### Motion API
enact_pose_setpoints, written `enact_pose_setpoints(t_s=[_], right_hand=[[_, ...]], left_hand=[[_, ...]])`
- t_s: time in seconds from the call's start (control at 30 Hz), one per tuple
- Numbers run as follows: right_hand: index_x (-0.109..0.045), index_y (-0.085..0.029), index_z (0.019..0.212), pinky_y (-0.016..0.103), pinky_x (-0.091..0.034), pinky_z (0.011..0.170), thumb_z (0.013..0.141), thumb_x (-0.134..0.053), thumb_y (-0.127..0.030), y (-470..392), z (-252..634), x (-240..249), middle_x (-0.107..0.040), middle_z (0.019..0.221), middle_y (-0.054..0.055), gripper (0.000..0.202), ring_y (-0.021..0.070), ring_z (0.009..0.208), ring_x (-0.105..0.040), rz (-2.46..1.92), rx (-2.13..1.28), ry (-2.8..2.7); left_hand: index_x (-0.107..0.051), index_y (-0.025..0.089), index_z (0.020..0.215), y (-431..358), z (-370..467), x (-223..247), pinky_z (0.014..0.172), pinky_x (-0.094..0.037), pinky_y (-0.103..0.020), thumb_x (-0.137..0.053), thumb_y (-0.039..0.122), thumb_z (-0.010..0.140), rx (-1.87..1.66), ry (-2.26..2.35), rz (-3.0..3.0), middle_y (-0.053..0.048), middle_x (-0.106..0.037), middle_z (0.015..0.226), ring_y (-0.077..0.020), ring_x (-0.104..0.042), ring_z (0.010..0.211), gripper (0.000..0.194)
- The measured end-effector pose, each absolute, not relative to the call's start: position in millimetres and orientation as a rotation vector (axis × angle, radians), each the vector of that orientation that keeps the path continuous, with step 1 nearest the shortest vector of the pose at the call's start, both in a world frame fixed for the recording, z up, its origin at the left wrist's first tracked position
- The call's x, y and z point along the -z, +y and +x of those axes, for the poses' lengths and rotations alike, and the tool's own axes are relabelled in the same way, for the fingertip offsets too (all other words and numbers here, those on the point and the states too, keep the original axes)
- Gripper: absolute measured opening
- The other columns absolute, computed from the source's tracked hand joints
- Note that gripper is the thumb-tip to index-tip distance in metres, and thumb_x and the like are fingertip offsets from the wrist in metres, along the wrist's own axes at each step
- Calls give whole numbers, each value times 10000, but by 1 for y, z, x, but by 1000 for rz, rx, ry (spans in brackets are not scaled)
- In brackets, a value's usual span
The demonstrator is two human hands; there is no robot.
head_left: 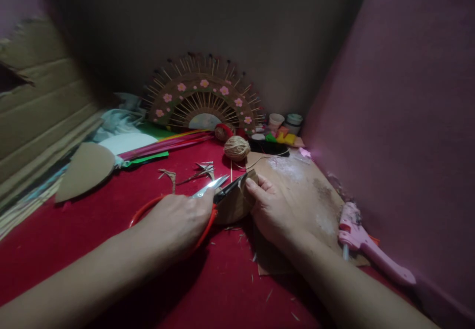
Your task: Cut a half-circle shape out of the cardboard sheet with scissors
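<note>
My left hand (181, 220) is closed around scissors (208, 187) with large red handles. One blade shines silver, while the dark one beside it reaches the cardboard piece. My right hand (269, 203) pinches the upper right edge of this small brown cardboard piece (233, 209), near the blade tips. A thin strip curls at that edge. Both hands are just above the red table cover, and my left fingers partly hide the handles. Small cardboard offcuts (171, 178) lie on the red cover beyond the scissors.
A decorated fan (204, 84) stands at the back, with twine balls (236, 148) before it. A stained cardboard sheet (304, 190) and pink glue gun (358, 235) lie right. Left are a cardboard half-disc (87, 168) and coloured strips (170, 144). Purple wall (408, 96) bounds the right.
</note>
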State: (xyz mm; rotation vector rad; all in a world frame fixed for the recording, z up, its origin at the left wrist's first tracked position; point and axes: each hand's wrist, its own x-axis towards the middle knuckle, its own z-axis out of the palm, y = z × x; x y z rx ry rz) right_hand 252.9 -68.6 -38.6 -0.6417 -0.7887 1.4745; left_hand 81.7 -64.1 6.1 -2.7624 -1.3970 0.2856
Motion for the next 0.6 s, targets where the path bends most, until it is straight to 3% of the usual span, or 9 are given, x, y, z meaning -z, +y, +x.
enact_pose_setpoints(t_s=[0.13,0.4,0.6], right_hand=[[-630,-220,794,345,-494,769,757,-665,-271,-68,252,39,-677,683,-20,72,178,752,-665,-670,-1483,-817],[-620,-219,773,304,-471,696,778,-656,-276,-67,254,40,-644,646,-37,68,137,636,-612,-637,-1469,-837],[-631,-225,829,285,-461,705,806,-630,-274,-68,254,39,-668,704,-37,55,123,633,-598,-652,-1439,-878]], left_hand=[[-324,100,1388,-64,85,-6,527,-446,-350,-405,181,814,-236,-1428,-2787,-85,-717,753,-307,-696,665,585],[-414,44,1308,-64,86,-7,579,-505,-428,-379,118,788,-350,-1415,-2736,-156,-717,842,-347,-695,723,526],[-397,75,1309,-61,87,-6,572,-494,-406,-405,174,810,-181,-1376,-2829,-149,-722,867,-338,-699,716,509]])
